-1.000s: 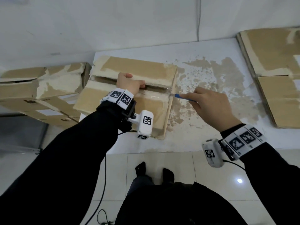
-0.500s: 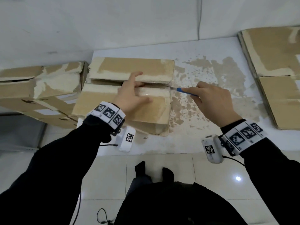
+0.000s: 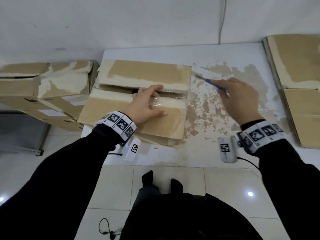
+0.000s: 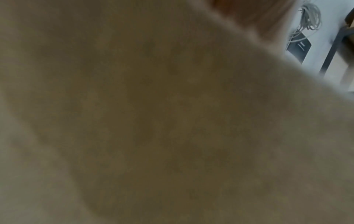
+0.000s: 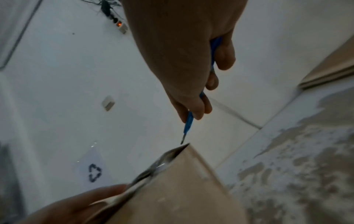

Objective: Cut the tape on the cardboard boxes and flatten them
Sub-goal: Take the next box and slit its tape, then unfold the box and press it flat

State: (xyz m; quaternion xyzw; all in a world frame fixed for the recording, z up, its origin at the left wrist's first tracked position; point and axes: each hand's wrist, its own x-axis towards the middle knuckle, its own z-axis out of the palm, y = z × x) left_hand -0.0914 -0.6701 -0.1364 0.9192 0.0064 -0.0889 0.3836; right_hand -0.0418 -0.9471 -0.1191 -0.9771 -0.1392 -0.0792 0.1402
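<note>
A cardboard box (image 3: 147, 71) stands on the left part of the white table (image 3: 216, 149), its two top flaps parted along a seam with wrinkled clear tape (image 3: 171, 99) at the right end. My left hand (image 3: 155, 101) lies flat on the near flap, index finger along the seam and thumb spread. My right hand (image 3: 223, 89) grips a blue-handled knife (image 3: 211, 83), held off the box's far right corner with the blade pointing left. In the right wrist view the knife (image 5: 188, 121) tip hovers just above the box corner (image 5: 182, 189). Blurred cardboard (image 4: 153, 121) fills the left wrist view.
More taped boxes (image 3: 52, 87) sit to the left, below table level. Flattened cardboard (image 3: 303, 84) is stacked at the table's right end. A wall stands close behind. The table's paint is worn brown in the middle (image 3: 207, 108). A cable (image 3: 107, 229) lies on the tiled floor.
My left hand let go of the flap edge it gripped and now lies flat on the near flap. My right hand drew the knife off the seam's end, rightward and away from the box.
</note>
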